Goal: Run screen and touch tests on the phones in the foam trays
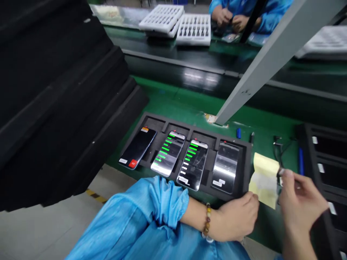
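My left hand (235, 218), with a beaded bracelet (207, 220) at its wrist, is closed at the lower left edge of a pale yellow paper sheet (264, 177). At the sheet's right edge, my right hand (302, 200) pinches something small and dark that I cannot make out. Left of the sheet, a dark foam tray (187, 131) holds several smartphones. One phone (225, 168) nearest my hands shows a dark, glossy screen. The middle phone (193, 164) and its neighbour (168, 153) display green bars. A leftmost phone (138, 148) lies tilted, with a red patch on its screen.
Stacked black foam trays (67, 101) rise at left; another dark tray (325, 151) stands at right. A grey post (260, 68) slants over the green bench. A blue cap (238, 133) and cable lie behind the paper. White trays (193, 30) and a co-worker's hands (230, 18) are beyond.
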The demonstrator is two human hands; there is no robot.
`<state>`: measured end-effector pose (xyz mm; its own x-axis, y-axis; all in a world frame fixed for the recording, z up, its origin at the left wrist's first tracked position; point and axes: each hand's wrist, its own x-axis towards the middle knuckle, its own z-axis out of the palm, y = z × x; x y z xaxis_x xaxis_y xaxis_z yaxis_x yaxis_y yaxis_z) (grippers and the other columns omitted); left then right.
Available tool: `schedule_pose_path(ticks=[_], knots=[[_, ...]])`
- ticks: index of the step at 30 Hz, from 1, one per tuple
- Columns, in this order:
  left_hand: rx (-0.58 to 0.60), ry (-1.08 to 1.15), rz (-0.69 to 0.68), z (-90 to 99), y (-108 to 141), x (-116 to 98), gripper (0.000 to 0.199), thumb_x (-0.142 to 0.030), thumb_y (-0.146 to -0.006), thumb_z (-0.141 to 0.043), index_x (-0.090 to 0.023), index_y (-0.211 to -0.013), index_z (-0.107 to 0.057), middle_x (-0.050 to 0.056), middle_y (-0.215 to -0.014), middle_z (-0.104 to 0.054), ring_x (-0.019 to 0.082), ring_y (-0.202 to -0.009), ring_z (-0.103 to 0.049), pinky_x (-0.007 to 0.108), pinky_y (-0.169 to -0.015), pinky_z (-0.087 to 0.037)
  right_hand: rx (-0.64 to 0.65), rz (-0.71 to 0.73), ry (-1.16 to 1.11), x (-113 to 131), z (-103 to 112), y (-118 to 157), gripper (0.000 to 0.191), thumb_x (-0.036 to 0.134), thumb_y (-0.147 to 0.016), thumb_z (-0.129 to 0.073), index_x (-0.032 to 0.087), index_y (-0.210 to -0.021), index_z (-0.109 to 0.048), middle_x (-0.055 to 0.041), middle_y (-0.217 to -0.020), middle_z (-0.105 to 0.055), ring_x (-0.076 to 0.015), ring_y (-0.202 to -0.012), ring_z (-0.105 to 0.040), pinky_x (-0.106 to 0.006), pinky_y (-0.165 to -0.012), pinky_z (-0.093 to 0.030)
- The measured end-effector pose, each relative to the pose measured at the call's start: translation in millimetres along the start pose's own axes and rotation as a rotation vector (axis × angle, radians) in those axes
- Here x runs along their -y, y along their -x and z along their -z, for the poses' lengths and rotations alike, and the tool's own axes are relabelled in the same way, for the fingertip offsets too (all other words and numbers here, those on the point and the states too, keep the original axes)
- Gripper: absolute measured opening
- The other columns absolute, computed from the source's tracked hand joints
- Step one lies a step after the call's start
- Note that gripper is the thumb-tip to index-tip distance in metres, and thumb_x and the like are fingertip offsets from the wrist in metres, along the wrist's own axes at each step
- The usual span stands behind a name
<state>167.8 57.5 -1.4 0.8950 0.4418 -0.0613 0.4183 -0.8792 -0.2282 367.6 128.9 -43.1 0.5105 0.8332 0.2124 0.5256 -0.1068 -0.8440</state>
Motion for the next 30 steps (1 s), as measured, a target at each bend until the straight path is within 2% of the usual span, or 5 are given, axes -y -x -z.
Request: schedule_pose_path(ticks=[8, 13, 15, 23, 30], knots=[[-0.501, 0.564, 0.232, 24.4, 86.7, 71.3, 0.051, -0.062, -0.108, -0.056, -0.020, -0.125, -0.079, 0.008, -0.124, -0.081, 0.020, -0.110, -0.074, 0.040, -0.119, -0.049, 0.074, -0.191, -0.251, -11.5, -30.3, 35.4, 0.049, 0.068, -0.083, -0.085, 0.022, -0.097, -0.076, -0.0048, -0.080, -0.075, -0.0221, -0.067, -0.071, -0.036, -0.060, -0.061], [-0.644, 0.496, 1.579, 6.1, 251.9, 124.4, 0.042, -0.055, -0.105, -0.055, -0.024, -0.122, -0.078, 0.009, -0.121, -0.081, 0.028, -0.114, -0.074, 0.045, -0.104, -0.059, 0.109, -0.141, -0.229, -11.7, -21.2, 14.2, 0.048, 0.068, -0.079, -0.088, 0.025, -0.096, -0.073, -0.0035, -0.081, -0.074, -0.0247, -0.067, -0.072, -0.037, -0.059, -0.061], [-0.523, 0.458, 1.834, -17.3, 306.3, 123.9, 0.051, -0.061, -0.105, -0.049, -0.021, -0.121, -0.077, 0.011, -0.125, -0.081, 0.031, -0.115, -0.075, 0.044, -0.104, -0.058, 0.132, -0.089, -0.164, -7.1, -16.7, 4.2, 0.048, 0.069, -0.081, -0.085, 0.025, -0.097, -0.072, -0.0048, -0.085, -0.075, -0.0261, -0.072, -0.073, -0.038, -0.062, -0.061], [-0.607, 0.824, 1.896, -80.5, 357.2, 101.8, 0.068, -0.073, -0.106, -0.041, -0.019, -0.119, -0.081, 0.010, -0.120, -0.084, 0.031, -0.117, -0.077, 0.038, -0.104, -0.057, 0.426, 0.705, 0.019, 97.6, -39.6, -13.7, 0.021, 0.046, -0.099, -0.073, 0.029, -0.090, -0.066, -0.0009, -0.081, -0.068, -0.0215, -0.070, -0.065, -0.038, -0.068, -0.052], [-0.834, 0.874, 1.835, -84.8, 340.1, 83.4, 0.071, -0.072, -0.109, -0.040, -0.016, -0.101, -0.082, 0.010, -0.094, -0.083, 0.024, -0.087, -0.077, 0.032, -0.078, -0.058, 0.914, 1.446, 0.060, 221.9, -137.0, 55.0, 0.013, 0.029, -0.108, -0.064, 0.025, -0.095, -0.064, -0.0012, -0.084, -0.068, -0.0155, -0.070, -0.063, -0.030, -0.065, -0.046]])
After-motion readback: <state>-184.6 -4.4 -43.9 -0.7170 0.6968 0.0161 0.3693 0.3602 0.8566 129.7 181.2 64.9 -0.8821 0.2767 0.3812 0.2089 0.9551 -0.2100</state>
